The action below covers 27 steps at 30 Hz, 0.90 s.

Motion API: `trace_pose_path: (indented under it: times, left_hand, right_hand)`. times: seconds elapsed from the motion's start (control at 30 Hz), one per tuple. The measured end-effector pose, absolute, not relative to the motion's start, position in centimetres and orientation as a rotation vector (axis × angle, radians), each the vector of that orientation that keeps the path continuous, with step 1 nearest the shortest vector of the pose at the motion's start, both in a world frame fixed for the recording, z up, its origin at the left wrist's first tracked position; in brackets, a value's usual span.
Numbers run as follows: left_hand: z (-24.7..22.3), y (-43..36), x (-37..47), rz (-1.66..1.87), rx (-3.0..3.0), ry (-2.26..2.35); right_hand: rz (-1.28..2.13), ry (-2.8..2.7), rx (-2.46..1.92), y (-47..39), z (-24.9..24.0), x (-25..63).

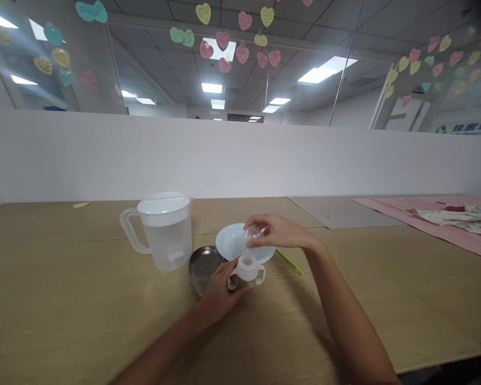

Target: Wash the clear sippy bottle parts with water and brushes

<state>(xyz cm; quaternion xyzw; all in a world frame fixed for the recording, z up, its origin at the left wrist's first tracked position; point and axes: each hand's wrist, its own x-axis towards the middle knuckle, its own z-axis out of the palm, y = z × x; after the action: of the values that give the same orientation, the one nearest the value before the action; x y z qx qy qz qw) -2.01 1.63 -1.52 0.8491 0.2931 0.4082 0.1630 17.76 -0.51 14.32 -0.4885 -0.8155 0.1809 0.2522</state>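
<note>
My left hand point(219, 295) is wrapped round a small baby bottle point(247, 269) with a white collar and two white side handles. The bottle stands upright, and its top shows a pale teat or opening that I cannot make out clearly. Over the white bowl point(225, 239), my right hand point(279, 231) pinches a clear plastic bottle cap point(250, 235), apart from the bottle and partly covered by my fingers. A round steel dish point(202, 266) lies beside my left hand, which hides part of its rim.
A lidded plastic pitcher point(170, 243) with liquid in it stands at the left, its handle outward. From beside the bowl a green stick-like handle point(291, 263) points right. A pink cloth point(436, 219) lies at far right. A white wall point(240, 160) edges the table's back.
</note>
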Motion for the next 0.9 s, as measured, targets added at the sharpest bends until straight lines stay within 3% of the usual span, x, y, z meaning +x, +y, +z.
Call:
trace_pose_path:
  times: [0.2,0.47,0.6,0.7,0.83,0.9]
  left_hand:
    - [-1.7,1.4,-2.1,1.096,2.425,0.876]
    - [-1.5,1.4,-2.1,1.073,2.387,0.847]
    - [-1.4,1.3,-2.0,1.091,2.349,0.858]
    - [-1.3,1.2,-2.0,1.094,2.332,0.841]
    - [-0.9,0.9,-1.9,1.043,2.279,0.867]
    - [-0.6,0.8,-1.8,1.027,2.252,0.897]
  right_hand:
    - [0.256,-2.054,-1.579,1.5,13.1,21.1]
    - [0.673,-2.390,-1.790,7.1,6.8,19.8]
    - [0.665,-2.305,-1.661,5.3,8.5,18.7]
    - [0.911,-2.356,-1.611,2.3,10.9,16.8]
    - [0.276,-2.553,-1.856,-1.0,12.7,13.5]
    - [0.151,-2.613,-1.889,-1.8,12.9,12.7]
